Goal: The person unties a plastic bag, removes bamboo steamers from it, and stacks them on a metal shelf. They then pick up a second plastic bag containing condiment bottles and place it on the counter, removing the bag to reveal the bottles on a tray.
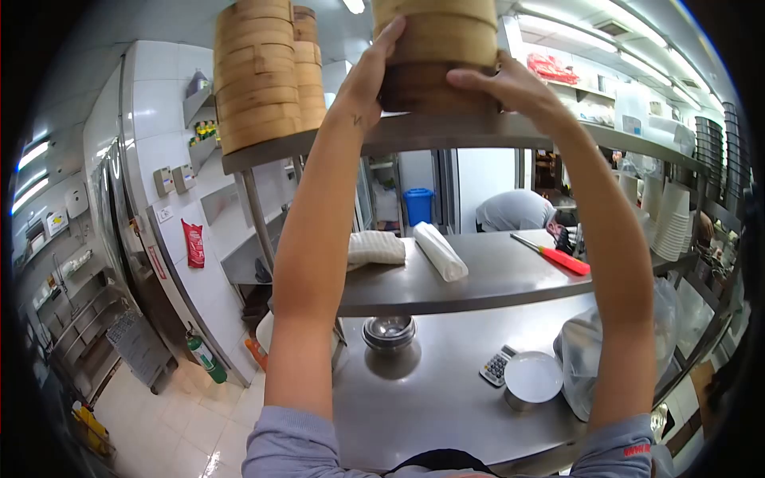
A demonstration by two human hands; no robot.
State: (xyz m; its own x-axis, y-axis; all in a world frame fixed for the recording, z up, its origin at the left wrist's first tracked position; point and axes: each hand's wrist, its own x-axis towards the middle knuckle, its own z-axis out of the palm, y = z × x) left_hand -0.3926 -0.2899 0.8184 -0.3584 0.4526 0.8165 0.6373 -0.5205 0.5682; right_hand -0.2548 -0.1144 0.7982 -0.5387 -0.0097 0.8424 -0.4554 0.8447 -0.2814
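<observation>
Both arms reach up to a stack of round bamboo steamers [438,48] at the top shelf [478,131]. My left hand [370,72] presses its left side, and my right hand [510,84] grips the right side with the thumb across the front. The top of this stack runs out of view. To the left, on the same shelf, stand taller stacks of bamboo steamers [256,76]. Under it, the middle shelf [478,296] bears a folded cloth [376,248], a white roll [440,252] and a red-handled tool [564,260].
Metal bowls [389,332], a calculator [498,366] and a white-topped container [533,378] stand on the steel counter [446,430]. Clear plastic bags [578,350] lie at the right, below stacked cups [674,219]. Behind the shelves, a person [514,210] bends over.
</observation>
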